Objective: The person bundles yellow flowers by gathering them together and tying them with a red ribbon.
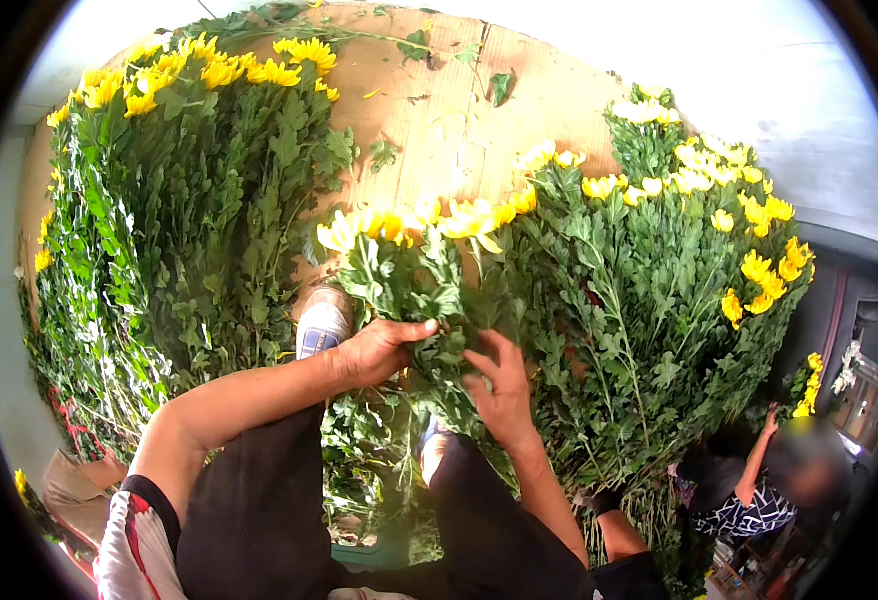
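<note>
A bunch of yellow chrysanthemums (399, 270) stands in front of me, its flower heads upward and its leafy stems running down between my legs. My left hand (384, 350) is closed around the stems below the blooms, with the thumb pointing right. Just to the right, my right hand (502, 378) has its fingers apart and slightly blurred, close to the leaves of the bunch. Whether its fingertips touch the leaves I cannot tell.
Chrysanthemum stacks lie at the left (179, 200) and right (639, 290) on a cardboard sheet (409, 110) with scattered leaves. My shoe (325, 320) rests near the left stack. A green crate (359, 555) sits below. At lower right, a person (744, 515) raises a hand near yellow flowers.
</note>
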Demonstrator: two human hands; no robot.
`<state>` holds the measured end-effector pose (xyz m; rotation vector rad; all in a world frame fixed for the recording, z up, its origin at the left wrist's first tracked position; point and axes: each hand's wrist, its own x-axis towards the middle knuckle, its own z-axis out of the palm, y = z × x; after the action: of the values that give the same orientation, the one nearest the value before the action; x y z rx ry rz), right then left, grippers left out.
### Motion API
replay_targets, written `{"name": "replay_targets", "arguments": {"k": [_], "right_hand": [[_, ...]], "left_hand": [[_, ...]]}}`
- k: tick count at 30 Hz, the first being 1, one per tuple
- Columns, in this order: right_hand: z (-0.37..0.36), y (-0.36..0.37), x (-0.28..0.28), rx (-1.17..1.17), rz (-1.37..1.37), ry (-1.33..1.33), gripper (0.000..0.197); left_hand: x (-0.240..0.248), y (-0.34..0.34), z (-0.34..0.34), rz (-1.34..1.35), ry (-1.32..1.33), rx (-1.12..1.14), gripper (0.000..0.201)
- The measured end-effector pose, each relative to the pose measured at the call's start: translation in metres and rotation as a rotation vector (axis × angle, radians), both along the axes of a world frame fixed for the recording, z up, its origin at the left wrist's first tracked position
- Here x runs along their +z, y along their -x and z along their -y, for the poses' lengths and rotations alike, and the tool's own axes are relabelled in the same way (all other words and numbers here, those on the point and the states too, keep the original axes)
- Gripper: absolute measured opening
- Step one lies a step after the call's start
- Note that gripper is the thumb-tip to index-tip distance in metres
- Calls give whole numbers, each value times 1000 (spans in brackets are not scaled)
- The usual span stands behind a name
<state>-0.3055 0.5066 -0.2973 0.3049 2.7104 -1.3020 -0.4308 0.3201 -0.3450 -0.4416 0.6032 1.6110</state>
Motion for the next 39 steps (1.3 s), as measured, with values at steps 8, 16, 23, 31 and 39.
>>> {"name": "replay_targets", "arguments": {"k": [8, 16, 23, 31, 39], "right_hand": [[-23, -30, -72, 149, 325, -31, 47], [-118, 15, -31, -357, 5, -861, 46], [-153, -3, -27, -470, 61, -495, 29], [-22, -34, 13, -338, 57, -66, 10], [14, -44, 2, -350, 115, 267, 17]], "left_hand": [[25, 16, 4, 3, -88, 61, 39], [20, 23, -26, 76, -91, 2, 43], [5, 10, -25, 84, -41, -43, 41], [-1, 17, -42, 137, -93, 162, 52], [5, 10, -26, -7, 56, -21, 53]]}}
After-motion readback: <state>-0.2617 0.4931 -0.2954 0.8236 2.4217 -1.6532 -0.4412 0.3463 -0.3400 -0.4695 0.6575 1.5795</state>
